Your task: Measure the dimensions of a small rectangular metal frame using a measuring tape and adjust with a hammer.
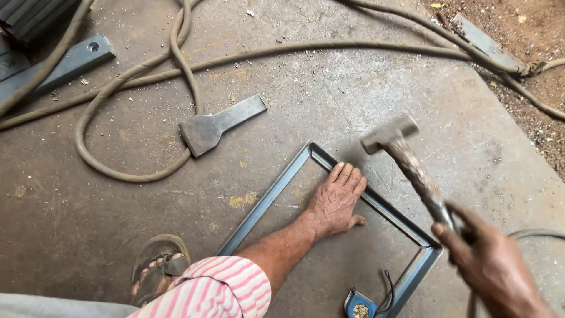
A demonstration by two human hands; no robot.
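A grey steel frame [276, 189] of angle bar lies flat on the metal floor plate [88, 206]. My left hand [336, 199] presses flat on the frame's far corner, fingers together over the bar. My right hand [491, 265] grips the rough handle of a hammer [391, 133]. Its head hangs blurred in the air, just right of the frame's far corner and above the plate.
A flat steel chisel-like piece [216, 124] lies beyond the frame, with thick hoses [176, 70] looping around it. A blue tape measure [359, 305] sits inside the frame's near edge. My sandalled foot [159, 266] rests at lower left. Steel bars [65, 63] lie top left; dirt ground [529, 47] at right.
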